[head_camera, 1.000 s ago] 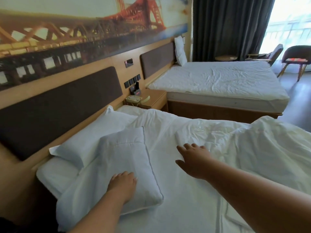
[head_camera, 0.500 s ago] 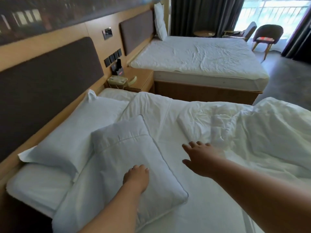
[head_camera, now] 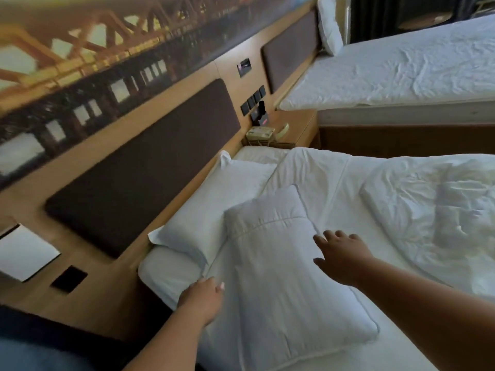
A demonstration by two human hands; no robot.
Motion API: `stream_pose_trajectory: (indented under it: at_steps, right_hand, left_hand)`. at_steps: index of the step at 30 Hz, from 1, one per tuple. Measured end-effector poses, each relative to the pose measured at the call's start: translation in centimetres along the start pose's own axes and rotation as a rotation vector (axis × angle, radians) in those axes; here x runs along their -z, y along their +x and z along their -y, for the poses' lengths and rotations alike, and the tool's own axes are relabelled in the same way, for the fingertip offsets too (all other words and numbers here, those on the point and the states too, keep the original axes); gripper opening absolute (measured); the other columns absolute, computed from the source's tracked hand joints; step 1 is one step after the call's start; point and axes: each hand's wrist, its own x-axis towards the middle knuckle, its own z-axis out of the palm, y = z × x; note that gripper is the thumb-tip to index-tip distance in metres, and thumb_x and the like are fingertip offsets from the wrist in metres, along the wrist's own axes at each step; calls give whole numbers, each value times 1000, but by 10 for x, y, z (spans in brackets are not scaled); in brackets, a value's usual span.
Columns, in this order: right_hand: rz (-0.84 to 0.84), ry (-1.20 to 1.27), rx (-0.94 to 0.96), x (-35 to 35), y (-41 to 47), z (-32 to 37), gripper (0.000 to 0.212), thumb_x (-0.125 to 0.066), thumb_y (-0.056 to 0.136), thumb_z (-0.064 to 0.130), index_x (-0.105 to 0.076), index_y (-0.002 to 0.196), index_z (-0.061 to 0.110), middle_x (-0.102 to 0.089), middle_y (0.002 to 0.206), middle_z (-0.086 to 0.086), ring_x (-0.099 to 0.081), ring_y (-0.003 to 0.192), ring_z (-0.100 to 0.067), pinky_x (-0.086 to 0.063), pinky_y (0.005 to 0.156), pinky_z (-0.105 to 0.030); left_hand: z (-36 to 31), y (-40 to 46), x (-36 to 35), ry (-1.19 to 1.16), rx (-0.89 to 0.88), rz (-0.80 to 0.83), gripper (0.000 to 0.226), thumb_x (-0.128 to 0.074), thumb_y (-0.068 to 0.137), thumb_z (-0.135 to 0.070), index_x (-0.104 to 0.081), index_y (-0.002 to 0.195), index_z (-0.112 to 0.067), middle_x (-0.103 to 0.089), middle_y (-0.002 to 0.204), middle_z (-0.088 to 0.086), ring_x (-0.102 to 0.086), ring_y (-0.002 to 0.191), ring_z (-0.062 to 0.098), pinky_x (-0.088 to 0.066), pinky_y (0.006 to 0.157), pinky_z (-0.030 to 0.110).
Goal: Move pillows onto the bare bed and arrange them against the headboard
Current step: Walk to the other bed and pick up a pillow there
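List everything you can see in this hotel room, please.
Quilted pillow: one, white, flat on near bed.
Plain pillow: one, white, by near headboard.
Far pillow: one, white, upright on bare bed.
Duvet: one, white, rumpled, near bed.
Telephone: one, beige, on nightstand.
Bridge mural: one, orange, above headboards.
Left hand: open, at quilted pillow's left edge.
Right hand: open, fingers spread, over its right edge.
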Motion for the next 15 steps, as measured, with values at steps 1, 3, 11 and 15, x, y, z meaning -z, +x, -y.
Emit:
stream_pose_trajectory:
  at_steps: [1,3,11,15]
  right_hand:
    - [12,7,-16,-3,8,1,58,-40,99,57,-37,146,24,-49,141,-3,-48,127,-26,-42,96,-40]
    - [53,63,-78,-12,28,4,60,-39,99,58,-37,148,24,-49,142,-2,-48,128,-26,-43,97,-41]
    - [106,763,-640,-65,136,38,47,-51,99,45,-60,128,8,-63,127,-13,-59,115,-30,-42,88,-33]
    - [134,753,-735,-91,179,45,41,-49,101,41,-68,102,5,-68,103,-14,-61,95,-31,-42,77,-33]
  left_hand:
    - [4,6,-1,-19,-1,3,45,-27,103,-46,-57,121,-17,-57,130,12,-54,120,32,-44,102,40]
    - [9,26,-5,-197,29,11,44,-31,103,-44,-59,121,-15,-58,130,14,-54,119,32,-44,102,40]
    - [20,219,-86,-1250,353,235,58,-44,101,-45,-46,143,-5,-54,141,15,-52,127,32,-37,108,44]
    - [11,249,-79,-1480,447,388,55,-41,103,-43,-45,145,-8,-51,143,11,-49,132,27,-34,109,40]
